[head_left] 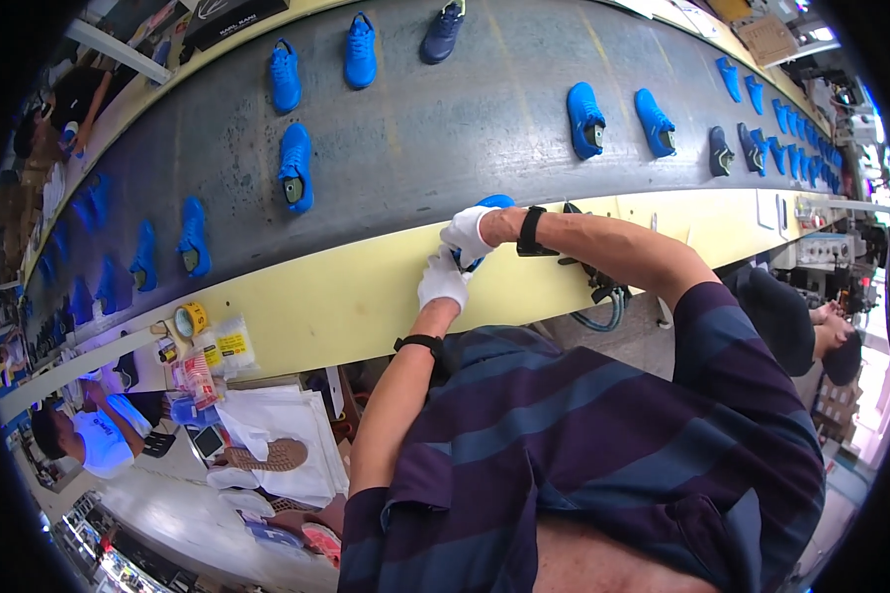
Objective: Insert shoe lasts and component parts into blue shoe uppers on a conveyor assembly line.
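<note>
Both my hands, in white gloves, meet at a blue sneaker (495, 202) over the far edge of the yellow bench. Fingers of my right hand (468, 231) wrap over the shoe's upper, hiding much of it. Closer to me, my left hand (442, 281) grips the same shoe by its near end. Only the blue tip and a strip of the side show between the gloves.
Beyond the bench (346, 306) runs a dark conveyor belt (445, 128) bearing rows of blue sneakers and a few dark ones. Left on the bench are a yellow tape roll (191, 319) and plastic packets (229, 346). A black tool with hoses (603, 282) hangs at right. Other people sit nearby.
</note>
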A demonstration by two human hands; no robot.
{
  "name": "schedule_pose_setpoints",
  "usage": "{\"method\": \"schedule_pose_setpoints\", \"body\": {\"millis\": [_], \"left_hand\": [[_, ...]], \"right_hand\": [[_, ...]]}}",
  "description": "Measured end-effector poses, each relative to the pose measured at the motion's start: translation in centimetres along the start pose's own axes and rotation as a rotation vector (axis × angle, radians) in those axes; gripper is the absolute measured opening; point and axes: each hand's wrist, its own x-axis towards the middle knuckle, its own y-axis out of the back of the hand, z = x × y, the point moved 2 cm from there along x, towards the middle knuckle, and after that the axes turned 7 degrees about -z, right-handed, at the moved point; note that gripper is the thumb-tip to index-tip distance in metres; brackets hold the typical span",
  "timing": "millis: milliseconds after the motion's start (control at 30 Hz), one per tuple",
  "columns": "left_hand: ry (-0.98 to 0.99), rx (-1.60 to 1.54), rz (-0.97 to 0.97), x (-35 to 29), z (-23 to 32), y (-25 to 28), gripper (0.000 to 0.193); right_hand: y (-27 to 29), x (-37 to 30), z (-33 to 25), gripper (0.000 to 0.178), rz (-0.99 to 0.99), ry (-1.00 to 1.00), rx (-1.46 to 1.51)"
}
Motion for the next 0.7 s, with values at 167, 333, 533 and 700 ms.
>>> {"method": "schedule_pose_setpoints", "body": {"millis": [167,333,533,700], "left_hand": [[0.006,-0.026,0.0,-0.1,0.0,0.2,0.065],[0.024,-0.039,-0.011,-0.2,0.3,0.2,0.066],[0.05,-0.041,0.04,0.6,0.1,-1.3,0.06],[0.075,-0.12,-0.023,0.3,1.2,-0.2,0.062]], "right_hand": [[0.0,-0.9,-0.6,0.047,0.077,-0.003,-0.015],[0.4,-1.2,-0.8,0.046,0.033,-0.042,-0.031],[-2.5,-1.1,-0.6,0.036,0.082,-0.108,0.147],[-6.8,-2.1,-0.7,0.019,0.56,-0.259,0.452]]}}
